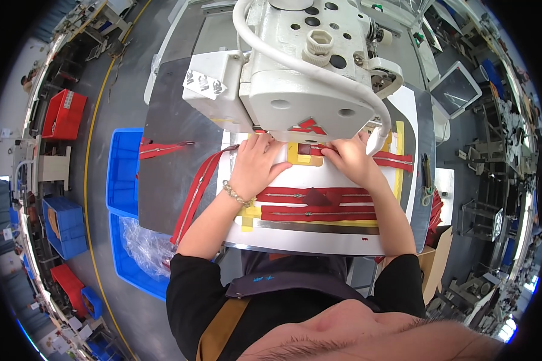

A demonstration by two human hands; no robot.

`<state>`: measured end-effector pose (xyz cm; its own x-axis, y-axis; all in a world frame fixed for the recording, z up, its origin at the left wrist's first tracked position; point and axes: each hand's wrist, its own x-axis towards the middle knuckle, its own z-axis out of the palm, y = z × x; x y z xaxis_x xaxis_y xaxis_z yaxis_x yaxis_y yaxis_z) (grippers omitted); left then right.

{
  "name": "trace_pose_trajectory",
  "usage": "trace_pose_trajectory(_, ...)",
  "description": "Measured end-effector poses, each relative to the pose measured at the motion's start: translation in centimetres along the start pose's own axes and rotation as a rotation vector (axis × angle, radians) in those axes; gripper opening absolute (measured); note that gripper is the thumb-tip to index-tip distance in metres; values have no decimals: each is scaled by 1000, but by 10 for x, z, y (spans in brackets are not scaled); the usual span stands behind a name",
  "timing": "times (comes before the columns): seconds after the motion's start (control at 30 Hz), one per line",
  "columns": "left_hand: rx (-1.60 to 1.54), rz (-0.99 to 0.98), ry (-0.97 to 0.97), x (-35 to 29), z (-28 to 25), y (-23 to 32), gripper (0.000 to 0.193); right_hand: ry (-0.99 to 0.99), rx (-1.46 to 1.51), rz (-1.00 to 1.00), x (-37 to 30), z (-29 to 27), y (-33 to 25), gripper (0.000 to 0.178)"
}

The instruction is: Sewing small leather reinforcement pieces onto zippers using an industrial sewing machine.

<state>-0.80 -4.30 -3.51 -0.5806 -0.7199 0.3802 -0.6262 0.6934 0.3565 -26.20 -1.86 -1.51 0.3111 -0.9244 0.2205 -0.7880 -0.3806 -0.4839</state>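
Note:
Under the head of a white sewing machine (307,102), both my hands work at a yellow-edged template area (292,157). My left hand (256,165) lies on the white work plate with its fingers extended and its thumb apart. Beside its fingers, a long red zipper (200,180) trails left and down over the table edge. My right hand (350,159) has thumb and fingers closed on the end of a red zipper (315,150) at the template. Its other part (394,159) shows to the right of that hand. The machine head hides some fingertips.
Two red zippers (283,213) lie in front of my hands, with a dark red fabric scrap (317,197) on the upper one. Another zipper (162,149) lies at left. Blue bins (121,174) stand left, scissors (427,195) lie right, and a cardboard box (439,259) is below.

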Motion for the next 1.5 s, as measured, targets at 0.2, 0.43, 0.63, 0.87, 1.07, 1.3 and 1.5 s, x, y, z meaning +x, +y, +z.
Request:
trace_pose_trajectory(0.2, 13, 20, 21, 0, -2, 0, 44, -219, 479, 176, 8, -13, 7, 19)
trace_pose_trajectory(0.43, 9, 23, 24, 2, -2, 1, 44, -181, 757, 235, 6, -11, 13, 29)
trace_pose_trajectory(0.63, 6, 19, 25, 0, -1, 0, 43, -172, 645, 231, 8, -14, 8, 31)
trace_pose_trajectory(0.87, -9, 4, 21, 0, -2, 2, 42, -154, 563, 242, 9, -15, -1, 29)
trace_pose_trajectory(1.07, -18, 13, 7, 2, -4, 3, 42, -139, 306, 181, 25, 4, -23, 31)
trace_pose_trajectory(1.3, 7, 36, 25, 2, -9, 6, 44, -222, 628, 343, 21, 12, -12, 26)
trace_pose_trajectory(1.5, 10, 62, -41, 0, -6, 20, 40, -422, 671, 342, -15, -19, -15, 26)
